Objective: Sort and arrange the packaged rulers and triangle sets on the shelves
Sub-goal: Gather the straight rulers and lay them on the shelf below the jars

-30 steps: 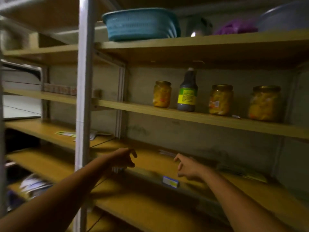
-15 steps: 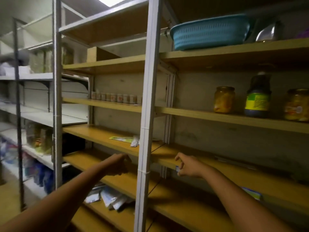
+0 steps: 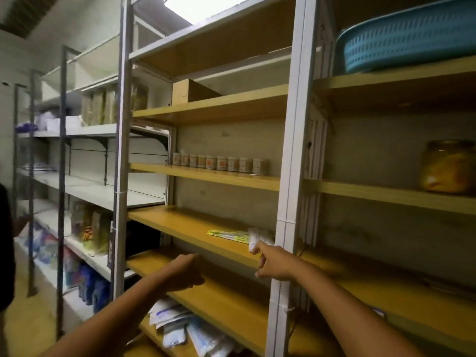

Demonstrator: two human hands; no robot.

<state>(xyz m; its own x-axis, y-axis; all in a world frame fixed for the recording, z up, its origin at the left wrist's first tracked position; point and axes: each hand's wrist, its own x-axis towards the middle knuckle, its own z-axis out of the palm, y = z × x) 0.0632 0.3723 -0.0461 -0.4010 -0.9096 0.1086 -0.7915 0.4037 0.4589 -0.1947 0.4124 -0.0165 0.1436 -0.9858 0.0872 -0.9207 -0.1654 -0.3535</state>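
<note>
Flat packaged rulers with green and yellow print lie on a yellow wooden shelf, next to a white upright packet. My right hand reaches toward them with its index finger stretched out just below the white packet, holding nothing. My left hand hovers over the shelf below with loosely curled fingers, also holding nothing. A pile of clear-packed stationery sets lies on the lowest shelf beneath my arms.
A white metal upright stands right beside my right hand. Small jars line the shelf above, a yellow jar and blue basket sit to the right. White shelves with goods run along the left; another person stands at the left edge.
My view has swung left along the shelving. My right hand has moved past the white upright toward the packaged rulers; my left hand has followed to the lower shelf.
</note>
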